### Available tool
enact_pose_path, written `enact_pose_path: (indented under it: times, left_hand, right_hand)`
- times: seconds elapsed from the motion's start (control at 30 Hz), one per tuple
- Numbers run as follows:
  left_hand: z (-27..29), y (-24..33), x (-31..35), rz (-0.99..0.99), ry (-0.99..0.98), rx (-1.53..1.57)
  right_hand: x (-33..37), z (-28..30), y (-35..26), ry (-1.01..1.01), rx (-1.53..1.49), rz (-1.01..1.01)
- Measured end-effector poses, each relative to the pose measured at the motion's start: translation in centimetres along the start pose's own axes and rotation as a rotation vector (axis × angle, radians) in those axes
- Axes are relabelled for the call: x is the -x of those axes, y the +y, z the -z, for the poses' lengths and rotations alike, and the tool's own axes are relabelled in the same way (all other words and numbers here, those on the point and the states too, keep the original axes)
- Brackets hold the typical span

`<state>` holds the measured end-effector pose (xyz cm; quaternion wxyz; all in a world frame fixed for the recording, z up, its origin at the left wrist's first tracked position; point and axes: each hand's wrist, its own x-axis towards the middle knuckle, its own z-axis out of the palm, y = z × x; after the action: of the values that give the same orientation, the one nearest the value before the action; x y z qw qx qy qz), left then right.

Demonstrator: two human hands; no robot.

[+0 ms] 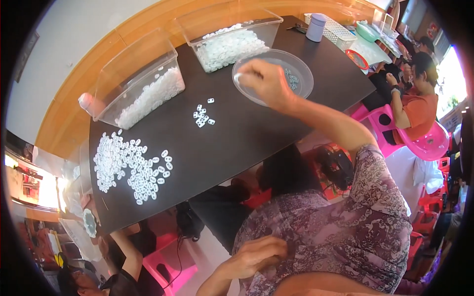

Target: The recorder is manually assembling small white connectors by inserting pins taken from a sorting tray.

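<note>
My right hand [269, 84] is raised over the left part of a round clear shallow bowl [307, 96]. Its fingertips are pinched on a small white piece [237, 77], too small to tell exactly. Small grey-green pieces [292, 80] lie inside the bowl. Down by my patterned shirt, my left hand [256, 254] has curled fingers; whatever they hold, if anything, is hidden. A small group of white oval pieces with dark marks [202, 117] lies on the dark table [237, 133], left of the bowl. A larger heap of similar pieces [143, 180] spreads across the table's left end.
Two clear plastic bins [180, 69] [232, 19] at the back hold many white pieces. A lavender lidded cup [316, 27] and a white basket [338, 35] stand at the far right. Co-workers sit at the right and lower left, by pink chairs [170, 261].
</note>
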<state>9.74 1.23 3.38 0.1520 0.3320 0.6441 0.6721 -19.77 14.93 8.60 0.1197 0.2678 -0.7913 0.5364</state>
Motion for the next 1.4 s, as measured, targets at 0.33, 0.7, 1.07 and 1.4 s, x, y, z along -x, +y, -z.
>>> enact_pose_path:
  times: [0.33,0.7,1.07,1.4]
  left_hand:
    - [1.6,1.3,-1.0,0.055,-0.073,-0.141]
    - [4.5,1.4,-1.0,0.098,-0.160,-0.087]
    - [3.9,0.3,-5.9,0.162,-0.118,0.074]
    - [5.5,0.1,-9.5,0.321,0.380,-0.185]
  right_hand:
    - [-15.8,1.4,5.9,0.215,0.442,0.281]
    - [-22.6,1.2,11.2,0.074,1.001,0.414]
    - [-9.2,6.7,9.9,-0.067,0.456,0.328]
    - [-4.1,8.6,12.8,-0.555,0.306,0.191]
